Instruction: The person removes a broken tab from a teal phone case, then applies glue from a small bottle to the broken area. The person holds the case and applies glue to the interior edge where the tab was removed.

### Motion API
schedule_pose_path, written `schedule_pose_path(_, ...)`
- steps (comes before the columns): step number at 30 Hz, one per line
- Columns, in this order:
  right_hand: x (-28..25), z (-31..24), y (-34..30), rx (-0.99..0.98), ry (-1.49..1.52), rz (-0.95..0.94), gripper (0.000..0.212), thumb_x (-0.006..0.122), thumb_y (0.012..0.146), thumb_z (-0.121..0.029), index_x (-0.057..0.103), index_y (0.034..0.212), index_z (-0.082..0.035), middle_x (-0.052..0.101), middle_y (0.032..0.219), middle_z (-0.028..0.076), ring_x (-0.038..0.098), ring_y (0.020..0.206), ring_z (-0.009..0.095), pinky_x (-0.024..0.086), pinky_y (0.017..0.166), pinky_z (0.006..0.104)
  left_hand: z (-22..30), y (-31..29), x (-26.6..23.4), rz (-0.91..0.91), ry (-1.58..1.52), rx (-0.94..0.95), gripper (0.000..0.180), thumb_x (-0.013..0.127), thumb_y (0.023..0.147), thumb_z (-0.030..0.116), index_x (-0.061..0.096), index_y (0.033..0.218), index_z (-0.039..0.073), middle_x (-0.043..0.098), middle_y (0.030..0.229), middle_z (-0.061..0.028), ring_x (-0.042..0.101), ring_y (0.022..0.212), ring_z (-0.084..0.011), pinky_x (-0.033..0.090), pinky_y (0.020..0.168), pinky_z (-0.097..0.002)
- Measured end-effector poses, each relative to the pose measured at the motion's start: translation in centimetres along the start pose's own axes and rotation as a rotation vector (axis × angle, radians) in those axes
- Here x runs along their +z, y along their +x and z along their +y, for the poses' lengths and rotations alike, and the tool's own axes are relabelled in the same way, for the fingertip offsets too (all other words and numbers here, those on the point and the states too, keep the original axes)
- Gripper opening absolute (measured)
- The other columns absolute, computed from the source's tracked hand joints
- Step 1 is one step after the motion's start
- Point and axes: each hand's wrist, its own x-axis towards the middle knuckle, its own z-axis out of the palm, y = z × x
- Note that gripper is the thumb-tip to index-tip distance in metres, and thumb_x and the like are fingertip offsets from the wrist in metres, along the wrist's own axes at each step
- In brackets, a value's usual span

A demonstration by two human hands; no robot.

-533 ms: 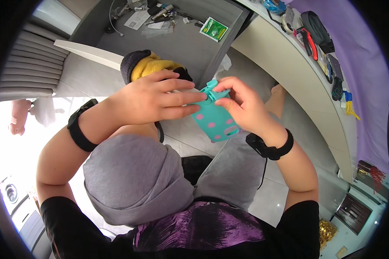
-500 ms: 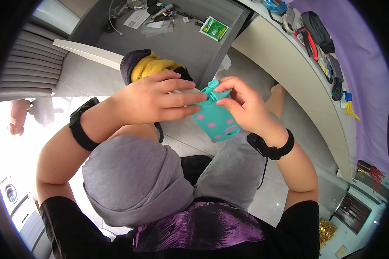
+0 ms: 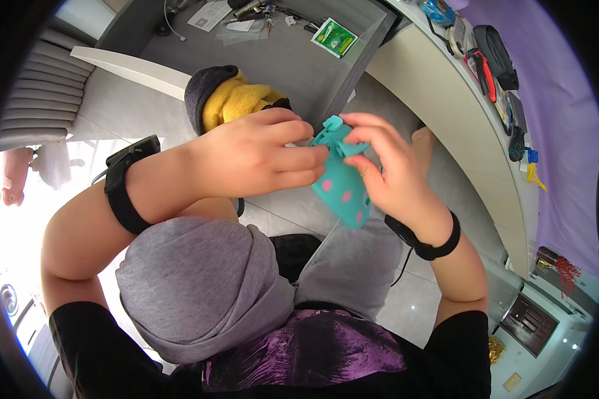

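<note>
A soft teal phone case (image 3: 336,184) with pink dots hangs tilted between my hands, above my lap. Its end toward the drawer has a raised, folded teal part, and a camera cutout shows near the lower end. My right hand (image 3: 400,174) pinches that raised part between thumb and fingers. From the left, my left hand (image 3: 263,149) reaches across with curled fingers closed at the case's edge. Its thumb and the exact grip are hidden behind the hand.
An open grey drawer (image 3: 259,56) holds loose small items and a green packet (image 3: 335,38). A yellow and dark grey cloth bundle (image 3: 229,96) sits before it. Red-handled pliers (image 3: 484,74) and other tools lie on the white surface at right. My grey-clad knee (image 3: 196,286) is below.
My left fingers have curled from stretched out to closed at the case. The case has shifted slightly right and turned, so its cutout shows less.
</note>
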Motion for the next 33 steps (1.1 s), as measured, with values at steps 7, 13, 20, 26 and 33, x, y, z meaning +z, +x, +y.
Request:
schedule_pose_path(7, -0.3, -1.8, -1.3, -0.036, -0.177, -0.055, 0.025, 0.062, 0.077, 0.007, 0.053, 0.098, -0.002, 0.054, 0.122, 0.015, 0.060, 0.096, 0.029, 0.046, 0.083, 0.0362, 0.3, 0.3, 0.1, 0.054, -0.100, 0.010, 0.017, 0.063, 0.071, 0.013, 0.058, 0.086, 0.009, 0.056, 0.094, 0.0007, 0.054, 0.086, -0.0175, 0.050, 0.088, -0.0358)
schedule_pose_path(13, 0.8, -1.9, -2.5, -0.050, -0.111, 0.002, 0.025, 0.061, 0.078, 0.008, 0.052, 0.099, 0.000, 0.054, 0.122, 0.017, 0.056, 0.104, 0.033, 0.048, 0.084, 0.0375, 0.3, 0.0, 0.2, 0.080, -0.218, 0.014, 0.013, 0.064, 0.070, 0.013, 0.059, 0.081, 0.009, 0.057, 0.094, -0.0001, 0.057, 0.098, -0.0197, 0.052, 0.090, -0.0349)
schedule_pose_path(20, 1.8, -1.5, -4.1, -0.073, -0.128, 0.098, 0.034, 0.065, 0.070, 0.009, 0.049, 0.098, -0.002, 0.056, 0.119, 0.016, 0.055, 0.102, 0.035, 0.050, 0.079, 0.0388, 0.0, 0.2, 0.9, 0.083, -0.208, 0.073, 0.019, 0.064, 0.069, 0.010, 0.061, 0.087, 0.003, 0.059, 0.093, -0.0065, 0.061, 0.099, -0.0228, 0.055, 0.080, -0.0303)
schedule_pose_path(26, 1.9, -2.1, -4.7, 0.121, 0.070, 0.216, 0.026, 0.065, 0.077, 0.006, 0.056, 0.100, -0.001, 0.062, 0.104, 0.014, 0.062, 0.090, 0.026, 0.051, 0.076, 0.0324, -0.2, 0.1, 0.7, 0.026, -0.210, 0.058, 0.016, 0.064, 0.070, 0.010, 0.060, 0.085, 0.007, 0.060, 0.095, -0.0061, 0.061, 0.098, -0.0220, 0.055, 0.081, -0.0322)
schedule_pose_path(33, 2.2, -3.0, -3.4, 0.177, 0.029, 0.208, 0.028, 0.069, 0.076, 0.005, 0.061, 0.101, -0.002, 0.063, 0.094, 0.011, 0.063, 0.084, 0.021, 0.052, 0.070, 0.0302, 2.0, 0.6, -0.6, -0.148, -0.534, -0.605, 0.032, 0.066, 0.076, 0.019, 0.056, 0.104, 0.008, 0.060, 0.101, -0.0080, 0.063, 0.087, -0.0255, 0.054, 0.073, -0.0331)
